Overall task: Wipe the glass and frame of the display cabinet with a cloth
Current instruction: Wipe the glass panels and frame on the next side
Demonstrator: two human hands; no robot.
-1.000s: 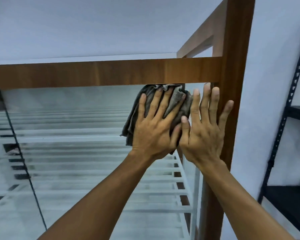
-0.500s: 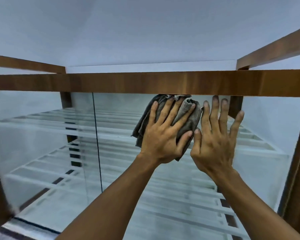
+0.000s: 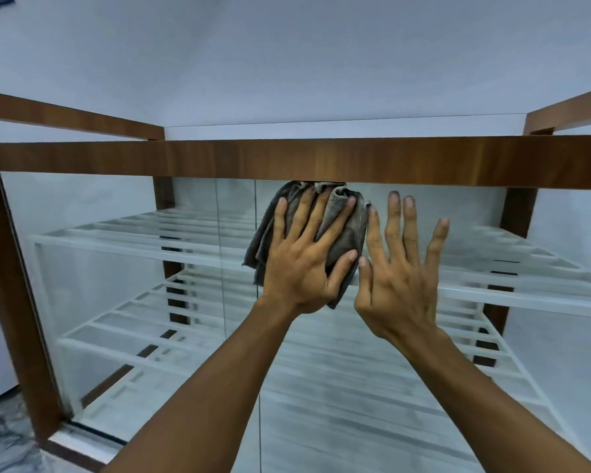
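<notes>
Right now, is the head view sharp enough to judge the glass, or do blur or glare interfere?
Head view: left hand, right hand and cloth sharp; light even, no hard glare on the glass; left post leans from the wide lens; lower shelves look smeared.

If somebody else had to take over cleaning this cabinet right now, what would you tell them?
Left hand: flat, fingers straight, pressing the cloth on the glass right under the top wooden rail.
Right hand: open, fingers spread, just right of the cloth, holding nothing.
Done: I cannot tell how much is wiped; the cloth is at the top middle of the front glass.
Left: probably the lower glass and the wooden frame.
</notes>
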